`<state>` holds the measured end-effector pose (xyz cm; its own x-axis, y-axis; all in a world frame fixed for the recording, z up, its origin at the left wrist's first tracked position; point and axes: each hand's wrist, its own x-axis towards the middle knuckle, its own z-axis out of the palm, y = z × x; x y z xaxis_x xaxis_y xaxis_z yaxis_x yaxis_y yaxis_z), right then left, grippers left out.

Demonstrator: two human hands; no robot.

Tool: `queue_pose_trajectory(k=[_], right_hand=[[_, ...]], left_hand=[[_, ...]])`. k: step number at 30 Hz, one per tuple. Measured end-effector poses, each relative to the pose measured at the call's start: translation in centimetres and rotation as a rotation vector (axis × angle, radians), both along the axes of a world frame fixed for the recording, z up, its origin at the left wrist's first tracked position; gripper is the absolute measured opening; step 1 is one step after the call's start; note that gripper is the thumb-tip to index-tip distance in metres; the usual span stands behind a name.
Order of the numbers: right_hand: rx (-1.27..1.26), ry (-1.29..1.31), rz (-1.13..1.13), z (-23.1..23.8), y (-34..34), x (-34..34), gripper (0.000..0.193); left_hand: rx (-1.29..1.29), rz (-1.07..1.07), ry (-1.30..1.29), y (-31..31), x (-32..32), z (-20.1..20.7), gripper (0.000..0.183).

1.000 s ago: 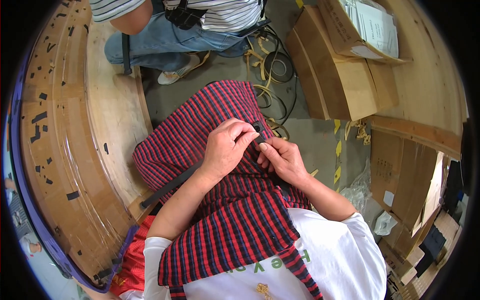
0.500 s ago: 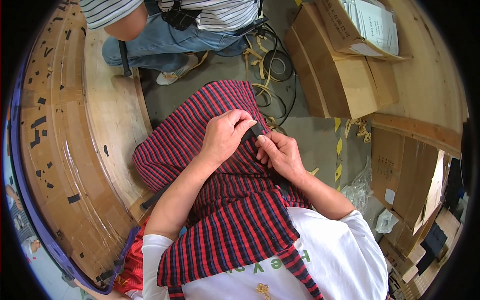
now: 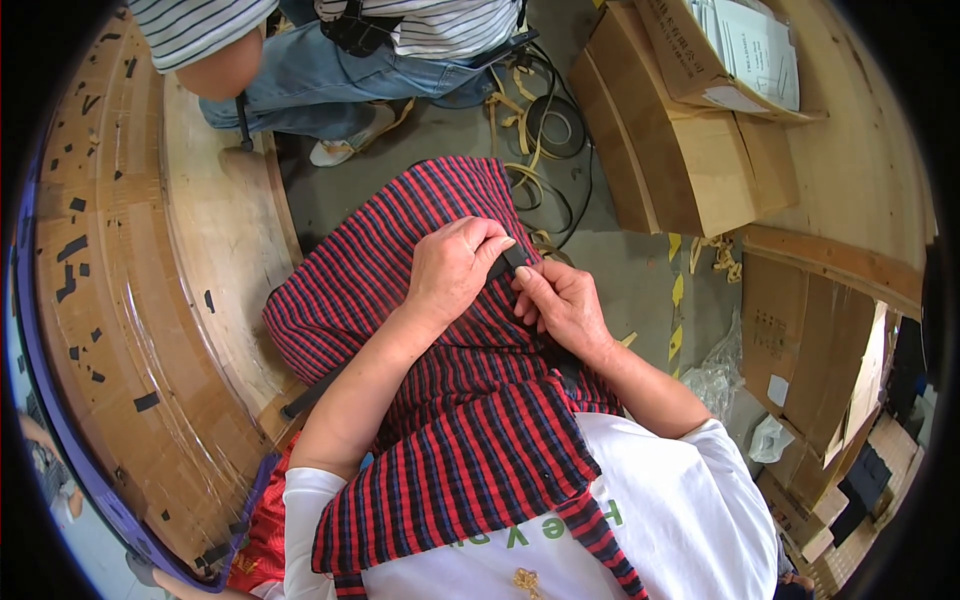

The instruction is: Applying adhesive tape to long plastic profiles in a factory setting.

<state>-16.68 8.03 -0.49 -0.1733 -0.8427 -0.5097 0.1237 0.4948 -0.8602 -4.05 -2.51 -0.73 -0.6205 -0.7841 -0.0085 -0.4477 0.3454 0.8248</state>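
The left hand (image 3: 452,268) and the right hand (image 3: 560,305) meet over the person's lap, both pinching a small black strap piece (image 3: 508,262). The left thumb and forefinger close on its upper end, and the right fingertips press on it from below, so the two hands almost touch. The strap piece lies on a red and dark striped cloth (image 3: 400,260) that drapes over the knees and runs back toward the body. A black band (image 3: 318,390) passes under the left forearm toward the desk's edge.

To the left, the curved wooden desk (image 3: 150,300) sweeps round close to the cloth. Its inner edge lies just beside the fold of fabric, and its surface is dotted with small black tape scraps (image 3: 72,250). Its outer rim is trimmed in blue.

Ahead, a strip of grey floor (image 3: 620,270) lies between the knees and another person in jeans (image 3: 330,70), who stands near the desk's far end. Black cables (image 3: 560,130) and tan strapping lie on the floor there. To the right, cardboard boxes (image 3: 690,150) and a wooden board (image 3: 840,260) hem in the floor. Flattened cardboard is stacked further right, and a clear plastic bag (image 3: 715,375) sits near the right elbow.
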Motion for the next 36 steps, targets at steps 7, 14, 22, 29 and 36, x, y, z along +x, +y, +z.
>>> queue_pose_trajectory(k=[7,14,22,29,36], right_hand=[[0.038,0.031,-0.002,-0.5,-0.5,0.0,0.026],[0.055,0.029,0.011,-0.2,-1.3,0.2,0.027],[-0.006,0.096,-0.001,-1.1,-0.5,0.5,0.028],[-0.215,0.282,-0.009,-2.3,-0.4,1.0,0.025],[-0.439,0.352,0.025,1.2,-1.6,1.2,0.012]], left_hand=[[-0.100,-0.008,-0.026,0.2,-0.2,-0.4,0.012],[-0.158,0.088,-0.005,1.1,-0.6,-0.5,0.014],[-0.330,-0.072,-0.019,2.0,0.5,-0.1,0.019],[-0.257,-0.134,-0.267,2.3,0.5,1.4,0.038],[-0.165,-0.062,-0.140,1.3,1.8,4.3,0.033]])
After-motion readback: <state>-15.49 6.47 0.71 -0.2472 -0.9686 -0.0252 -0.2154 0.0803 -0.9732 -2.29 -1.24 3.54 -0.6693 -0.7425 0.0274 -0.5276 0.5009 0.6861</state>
